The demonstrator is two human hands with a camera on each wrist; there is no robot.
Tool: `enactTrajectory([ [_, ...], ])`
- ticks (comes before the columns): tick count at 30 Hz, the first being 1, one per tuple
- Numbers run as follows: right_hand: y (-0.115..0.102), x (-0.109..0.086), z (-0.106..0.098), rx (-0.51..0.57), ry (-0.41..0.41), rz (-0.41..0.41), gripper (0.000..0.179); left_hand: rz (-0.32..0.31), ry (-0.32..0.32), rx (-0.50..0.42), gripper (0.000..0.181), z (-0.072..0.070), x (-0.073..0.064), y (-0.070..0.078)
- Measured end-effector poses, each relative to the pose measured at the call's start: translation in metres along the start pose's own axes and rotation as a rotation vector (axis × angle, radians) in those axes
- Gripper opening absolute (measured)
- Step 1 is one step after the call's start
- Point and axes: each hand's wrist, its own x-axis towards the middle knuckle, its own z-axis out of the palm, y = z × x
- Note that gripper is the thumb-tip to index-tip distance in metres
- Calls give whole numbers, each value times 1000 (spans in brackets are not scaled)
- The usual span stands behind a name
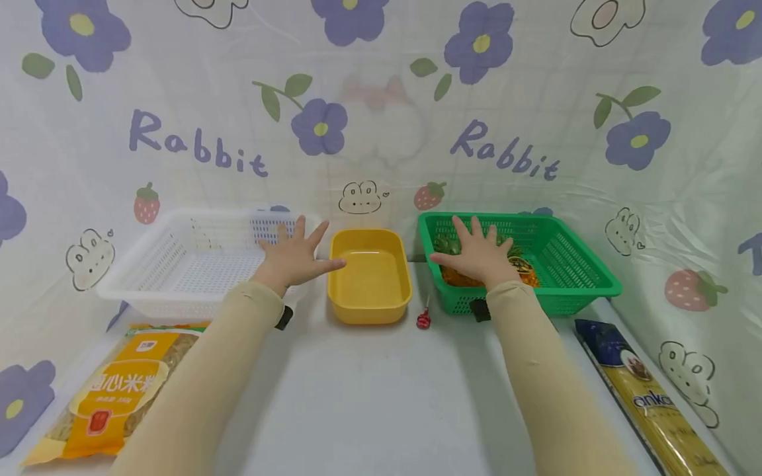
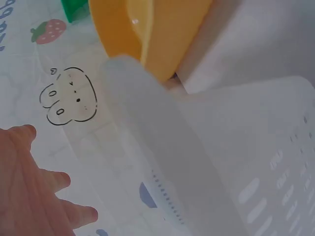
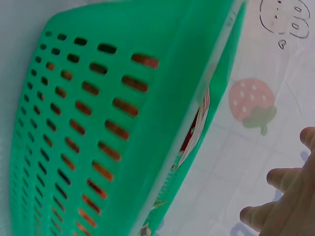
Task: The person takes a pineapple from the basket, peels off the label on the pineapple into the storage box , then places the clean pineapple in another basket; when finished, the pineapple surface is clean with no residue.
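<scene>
My left hand [image 1: 292, 258] is stretched out with fingers spread, holding nothing, over the right end of a white plastic basket [image 1: 149, 305]. In the left wrist view its fingers [image 2: 59, 181] show beyond the basket's rim. My right hand [image 1: 479, 256], fingers also spread and holding nothing, is over the left part of a green basket [image 1: 571, 291]. A pineapple-like item [image 1: 526, 271] with leafy tops lies inside the green basket, partly hidden by this hand. Between the hands stands a yellow tub [image 1: 369, 284]. A red-wrapped lollipop [image 1: 423, 320] lies beside the tub.
A yellow bag of rice noodles [image 1: 125, 390] lies at the left, partly covered by the left sleeve. At the right edge lies a long pack of pasta [image 1: 655, 403]. Behind the baskets hangs a printed curtain [image 1: 381, 119]; the white table [image 1: 381, 396] extends in front.
</scene>
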Motion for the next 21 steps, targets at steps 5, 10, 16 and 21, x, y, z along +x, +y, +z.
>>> enactTrajectory([
  [5,11,-4,0,58,35,-4,103,28,12,-86,98,-2,-4,-3],
  [10,20,-11,-1,166,118,-1,96,35,89,-276,97,-1,-14,-14],
  [16,27,-23,0,367,154,38,90,43,287,-557,89,3,-35,-26],
  [21,35,-32,9,407,179,22,84,78,508,-786,78,8,-60,-25],
])
